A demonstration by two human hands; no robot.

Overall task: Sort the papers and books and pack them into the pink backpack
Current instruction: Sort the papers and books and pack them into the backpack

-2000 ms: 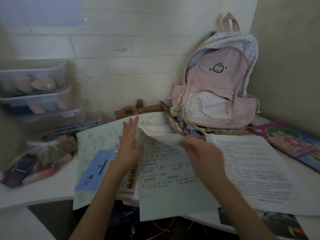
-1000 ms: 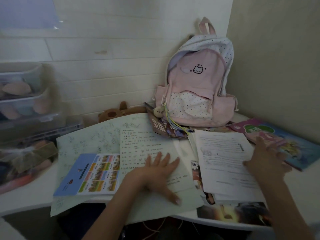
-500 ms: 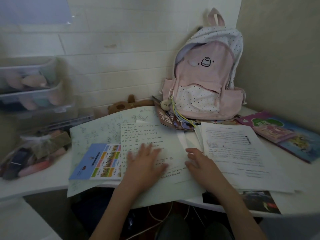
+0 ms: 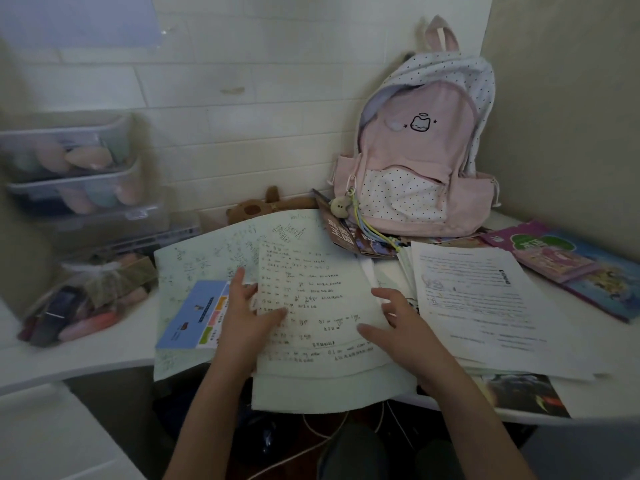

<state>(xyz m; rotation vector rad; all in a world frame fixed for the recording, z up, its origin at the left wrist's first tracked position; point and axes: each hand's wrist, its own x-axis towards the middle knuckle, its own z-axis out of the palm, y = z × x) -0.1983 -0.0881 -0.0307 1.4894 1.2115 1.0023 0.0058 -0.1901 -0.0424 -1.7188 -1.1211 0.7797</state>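
Here, on the white surface (image 4: 86, 355): a handwritten sheet (image 4: 318, 306) lying on top of a larger pale green sheet (image 4: 214, 258), front edge hanging past the surface's rim. Left hand (image 4: 247, 315) resting at the sheet's left edge, fingers (image 4: 239, 278) loosely spread and mostly straight, thumb lying across the paper, nothing clearly pinched. Right hand (image 4: 403, 329) set on the sheet's right side, fingers (image 4: 384, 294) slightly bent and splayed, thumb flat on the page (whether any edge is gripped, cannot tell). Just left of the left hand, a blue booklet (image 4: 194, 313) with coloured panels, partly under the wrist. To the right, touching the handwritten sheet's edge, a stack of printed papers (image 4: 485, 299); beneath its front corner, a dark glossy cover (image 4: 526, 393) poking out. Farther right, a purple picture book (image 4: 568, 261) near the side wall. Pink backpack (image 4: 415, 157) standing upright in the back corner, leaning against the wall, top flap slack, a small plush charm (image 4: 339, 207) with coloured cords dangling from its zip onto a brown magazine (image 4: 349, 237). Behind the green sheet, a brown stuffed toy (image 4: 256, 207). At far left, stacked clear drawers (image 4: 79, 174) and a plastic bag of small items (image 4: 86, 299), both blurred.
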